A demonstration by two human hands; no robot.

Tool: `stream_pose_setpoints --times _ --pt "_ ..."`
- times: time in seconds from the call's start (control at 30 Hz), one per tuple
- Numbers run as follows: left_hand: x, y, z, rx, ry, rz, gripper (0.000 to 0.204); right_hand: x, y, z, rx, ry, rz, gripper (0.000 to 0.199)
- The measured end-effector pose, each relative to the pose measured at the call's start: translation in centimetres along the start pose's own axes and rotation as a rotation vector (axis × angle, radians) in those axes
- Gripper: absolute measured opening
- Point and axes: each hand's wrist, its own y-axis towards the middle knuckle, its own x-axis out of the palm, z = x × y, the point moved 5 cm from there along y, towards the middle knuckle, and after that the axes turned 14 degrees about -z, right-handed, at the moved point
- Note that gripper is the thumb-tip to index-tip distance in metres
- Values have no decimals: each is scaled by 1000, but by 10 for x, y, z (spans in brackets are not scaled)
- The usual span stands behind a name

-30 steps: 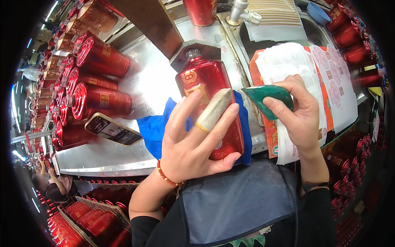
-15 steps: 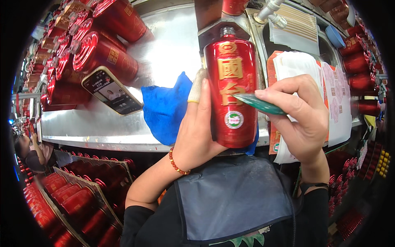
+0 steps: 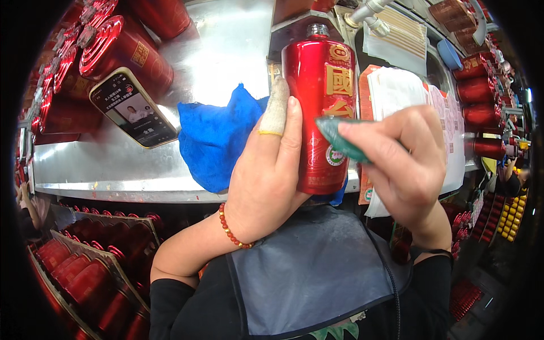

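My left hand (image 3: 263, 195) is wrapped round the left side of a glossy red bottle (image 3: 306, 107) with gold characters, a clear bare neck and a small round white label (image 3: 335, 154). A whitish cloth finger cover (image 3: 274, 110) sits on one of its fingers. In my right hand (image 3: 408, 164), thumb and fingers pinch a pointed, green, leaf-shaped scraper (image 3: 347, 146). Its flat end lies over the bottle's front, just above the label; whether it touches cannot be made out. A crumpled blue cloth (image 3: 209, 144) lies left of my left hand.
A phone (image 3: 133, 107) leans against red bottles (image 3: 122, 48) on the metal bench (image 3: 113, 170). White sheets and printed labels (image 3: 396, 93) lie right of the bottle, below a tap (image 3: 368, 17) and blue bowl (image 3: 449, 54). Crates of red bottles (image 3: 85, 272) stand lower left.
The bottle has turned in my left hand, so its characters and label now face further right. The scraper has shifted slightly left and its pointed end now tilts upward more.
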Motion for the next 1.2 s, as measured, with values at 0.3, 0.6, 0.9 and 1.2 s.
stream_pose_setpoints --times 0.3,0.6,0.9,1.2 --pt "3 -1 -6 2 -52 7 114 2 -10 0 25 41 -14 41" --pt "6 -2 -7 -7 -69 -13 114 9 -30 -2 32 11 52 42" --pt "3 1 -5 15 -10 -8 108 14 -39 1 -44 -22 88 37" --pt "3 -1 -5 -1 -27 -28 115 13 -39 8 5 13 127 37"
